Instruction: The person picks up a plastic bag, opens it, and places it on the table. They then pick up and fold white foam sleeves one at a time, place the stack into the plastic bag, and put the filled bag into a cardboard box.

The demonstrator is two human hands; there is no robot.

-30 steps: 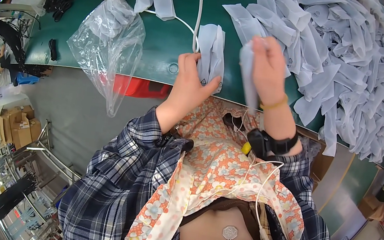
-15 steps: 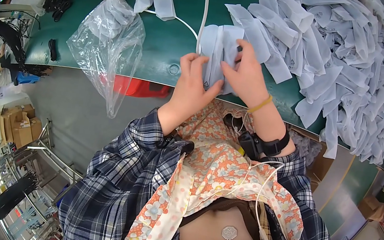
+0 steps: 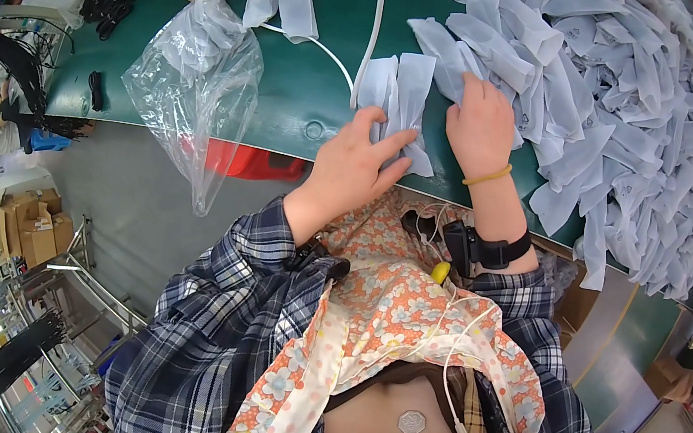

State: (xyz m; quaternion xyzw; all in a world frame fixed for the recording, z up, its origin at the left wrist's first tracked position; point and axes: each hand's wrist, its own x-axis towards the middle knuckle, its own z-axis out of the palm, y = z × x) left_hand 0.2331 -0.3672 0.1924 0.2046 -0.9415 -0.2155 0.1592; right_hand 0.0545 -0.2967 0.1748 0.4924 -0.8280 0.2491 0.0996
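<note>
The left hand (image 3: 355, 160) lies half open on the green table (image 3: 292, 101), fingers stretched flat and pressing the lower edge of a small stack of pale grey pouches (image 3: 399, 103). The right hand (image 3: 481, 125), fingers loosely curled and spread, rests palm down just beside the stack, touching the big heap of pouches (image 3: 638, 126).
</note>
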